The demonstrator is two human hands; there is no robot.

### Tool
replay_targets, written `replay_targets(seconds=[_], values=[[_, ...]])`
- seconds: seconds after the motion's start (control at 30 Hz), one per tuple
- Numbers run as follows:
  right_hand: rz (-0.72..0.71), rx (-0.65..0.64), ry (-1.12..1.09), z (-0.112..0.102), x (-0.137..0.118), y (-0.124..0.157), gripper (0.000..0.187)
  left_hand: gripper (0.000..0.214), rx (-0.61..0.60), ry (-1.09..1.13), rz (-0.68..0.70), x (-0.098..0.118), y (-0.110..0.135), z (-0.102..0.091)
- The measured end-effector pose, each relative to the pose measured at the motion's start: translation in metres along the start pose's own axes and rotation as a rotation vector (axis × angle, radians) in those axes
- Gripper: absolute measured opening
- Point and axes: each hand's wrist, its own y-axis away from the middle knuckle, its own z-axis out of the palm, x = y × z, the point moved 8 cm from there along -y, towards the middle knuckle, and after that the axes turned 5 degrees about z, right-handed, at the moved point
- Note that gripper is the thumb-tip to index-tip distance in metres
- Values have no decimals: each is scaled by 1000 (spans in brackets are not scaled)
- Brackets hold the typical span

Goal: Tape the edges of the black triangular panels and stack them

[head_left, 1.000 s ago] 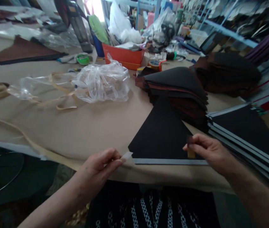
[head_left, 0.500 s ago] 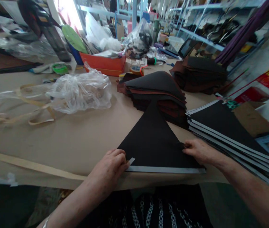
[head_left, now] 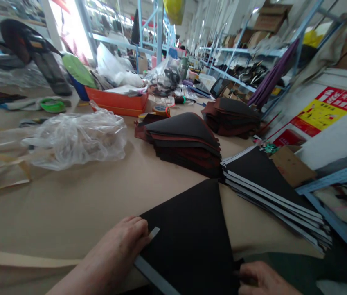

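The left hand (head_left: 123, 242) is curled narrow at the left corner of the black sheet (head_left: 188, 233), holding that corner, with a small pale strip (head_left: 154, 233) poking out past the finger and thumb. The right hand (head_left: 262, 279), partly cut off by the bottom of the view, is at the sheet's right edge with its fingers bent in; whether they grip the sheet or only a dark scrap beside it cannot be told.

The sheet lies at a slant across the near part of the table (head_left: 100, 209), its far tip just beside the pile of banded sheets (head_left: 267, 190). A grey band (head_left: 156, 276) runs along its near edge, below the left hand.

To handle it well, the two hands would best keep an even, light pull, so the sheet stays flat and the band does not pucker. The left finger and thumb should probably keep the strip clear of a crease, and the far tip is better kept from catching on the pile.
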Motion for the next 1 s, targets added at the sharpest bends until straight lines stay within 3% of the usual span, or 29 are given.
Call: replay_targets(seconds=[0.17,0.33,0.4,0.5,0.6,0.77,0.9,1.0], values=[[-216,178,109,-73,-66,2,21,26,10,135,-50,-2,0,4],[-464,375,226,-89,-135,-36,33,28,2,299,-39,14,-5,9],[-395,498,369,-91,-139,-60,41,26,-2,279,-39,18,-7,10],[-232,598,539,-88,-125,-83,41,25,9,140,-17,19,-7,13],[-194,585,583,-73,-106,-78,39,28,-15,96,-2,16,-2,20],[-217,510,600,-56,-97,-50,38,30,-97,281,-76,15,0,26],[-334,432,292,-67,-124,-35,32,26,-79,426,-58,31,-7,22],[-471,254,-95,-66,-151,-30,25,23,-65,494,-57,38,-8,24]])
